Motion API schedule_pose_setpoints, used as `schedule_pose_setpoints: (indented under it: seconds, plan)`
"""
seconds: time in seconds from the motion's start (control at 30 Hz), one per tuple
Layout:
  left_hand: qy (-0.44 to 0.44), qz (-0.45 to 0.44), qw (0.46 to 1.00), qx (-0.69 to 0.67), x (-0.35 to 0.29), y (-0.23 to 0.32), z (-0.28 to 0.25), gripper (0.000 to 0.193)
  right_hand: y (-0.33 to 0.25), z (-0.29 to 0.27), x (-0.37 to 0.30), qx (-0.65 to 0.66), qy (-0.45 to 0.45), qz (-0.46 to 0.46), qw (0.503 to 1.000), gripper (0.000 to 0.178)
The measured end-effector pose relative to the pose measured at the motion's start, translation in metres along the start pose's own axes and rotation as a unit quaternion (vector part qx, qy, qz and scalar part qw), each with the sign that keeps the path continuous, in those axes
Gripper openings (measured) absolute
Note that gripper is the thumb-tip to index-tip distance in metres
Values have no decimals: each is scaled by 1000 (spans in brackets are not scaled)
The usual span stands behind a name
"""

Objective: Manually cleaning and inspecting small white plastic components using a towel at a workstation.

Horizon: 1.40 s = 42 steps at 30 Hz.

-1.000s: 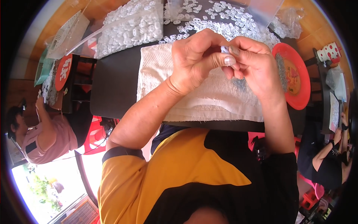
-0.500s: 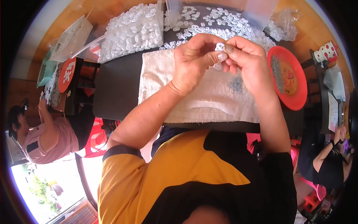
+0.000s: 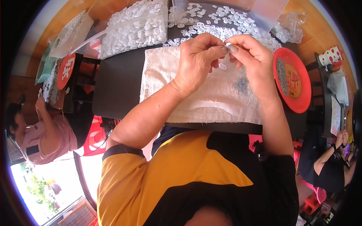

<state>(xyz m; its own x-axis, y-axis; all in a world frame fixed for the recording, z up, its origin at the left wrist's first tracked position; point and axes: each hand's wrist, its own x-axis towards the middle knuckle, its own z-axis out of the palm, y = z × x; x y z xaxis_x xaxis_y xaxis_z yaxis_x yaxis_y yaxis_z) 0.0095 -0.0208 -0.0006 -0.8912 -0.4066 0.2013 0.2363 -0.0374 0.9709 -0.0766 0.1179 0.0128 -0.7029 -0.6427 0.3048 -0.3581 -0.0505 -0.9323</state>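
Observation:
Above the towel, my left hand [image 3: 198,62] and my right hand [image 3: 253,58] meet with thumbs and forefingers pinched together. Between the fingertips a sliver of a small white plastic piece [image 3: 228,44] shows; most of it is covered by the fingers. Both hands appear closed on it. Another white oval piece [image 3: 222,66] lies just below them on the cream towel [image 3: 166,90]. A small patch of thin grey metal bits [image 3: 242,83] sits on the towel beside my right wrist. To the right, a red plate [image 3: 304,88] carries a heap of grey metal bits [image 3: 281,71].
A clear bin of white pieces [image 3: 135,34] stands back left on the dark table [image 3: 113,86]. Many loose white pieces [image 3: 233,22] spread behind my hands, near a clear plastic bag [image 3: 292,28]. One person [image 3: 49,132] works at the left, another [image 3: 332,162] at the right.
Both hands stay together above the towel, but the fingertips have closed further over the white piece, so less of it shows. The view has shifted slightly.

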Motion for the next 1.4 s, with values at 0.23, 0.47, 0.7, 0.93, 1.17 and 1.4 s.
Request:
schedule_pose_setpoints:
  seconds: [0.23,0.47,0.7,0.93,1.17,1.4]
  plan:
    - [-16,30,998,54,-1,-7,0,12,1,3,-2,38,7,42,998,10]
    - [-4,84,994,75,1,-11,-1,12,-3,6,-4,44,20,27,998,12]
    - [68,8,997,-44,14,-3,-11,10,5,-17,8,62,76,58,993,15]
    - [-34,18,889,457,32,-32,-26,11,16,-11,14,11,9,120,993,14]
    - [-67,118,894,427,8,-4,-7,12,26,-21,16,56,41,141,988,14]
    - [-546,153,792,-226,-128,78,77,20,26,-21,17,53,19,123,991,15]
